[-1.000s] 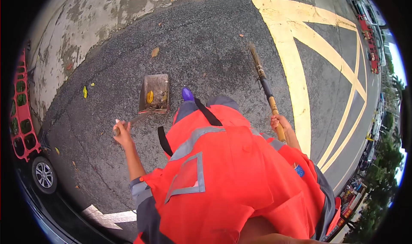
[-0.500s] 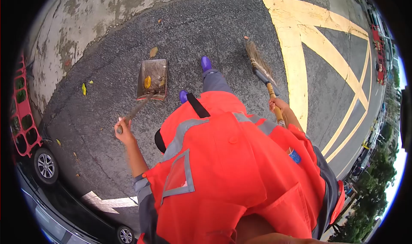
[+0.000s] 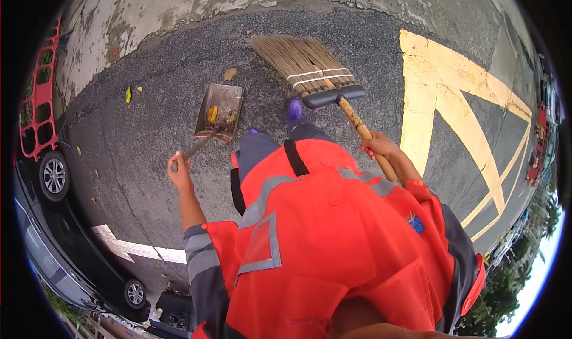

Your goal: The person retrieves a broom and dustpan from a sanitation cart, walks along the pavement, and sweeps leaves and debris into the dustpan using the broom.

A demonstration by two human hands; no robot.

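Your right hand (image 3: 379,146), fingers closed around a yellow bamboo handle (image 3: 353,117), has swung the wide, tan-bristled broom (image 3: 298,59) inward to 12 o'clock, nearer the worn metal dustpan (image 3: 226,94) at 11. Your left hand (image 3: 178,167) grips the pan's stick (image 3: 199,146); whether bristles touch asphalt (image 3: 179,59) is hard to tell.

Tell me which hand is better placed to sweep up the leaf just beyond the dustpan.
Probably the right hand: it grips the broom, whose bristles fan out near that leaf. The left hand holds the dustpan's handle.
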